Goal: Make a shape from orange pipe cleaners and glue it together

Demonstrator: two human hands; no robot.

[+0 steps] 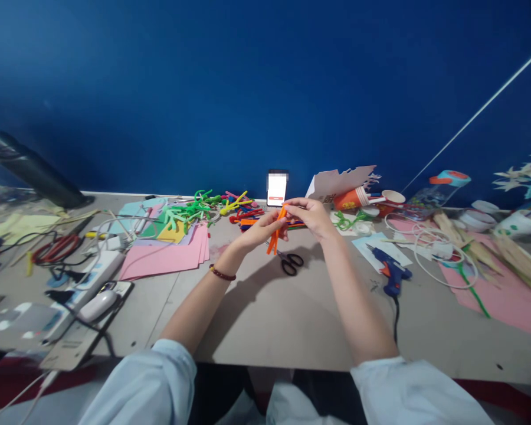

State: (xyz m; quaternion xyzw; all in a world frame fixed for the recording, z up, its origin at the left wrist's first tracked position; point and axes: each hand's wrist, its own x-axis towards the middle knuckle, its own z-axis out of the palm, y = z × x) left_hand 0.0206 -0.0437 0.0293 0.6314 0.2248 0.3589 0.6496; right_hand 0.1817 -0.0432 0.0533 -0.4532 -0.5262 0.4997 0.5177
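Note:
Both hands meet above the middle of the table around a small bundle of orange pipe cleaners [273, 241]. My left hand [265, 229] is closed round the bundle, whose loose ends hang below the fingers. At its upper end, my right hand [308, 213] pinches the orange strands between thumb and fingertips. Just beneath lie scissors [291, 262] with black handles, their blades partly hidden by the left hand. Behind the hands a phone [277, 188] with a lit screen leans against the blue wall. More pipe cleaners [248, 223] in several colours lie behind the left hand.
Green pipe-cleaner shapes [194, 206] and pink paper sheets [163, 260] lie to the left, near a power strip [86, 283]. On the right are a blue glue gun [390, 270] with a cord, an orange paper cup [350, 199] and a coiled white cable [442, 251].

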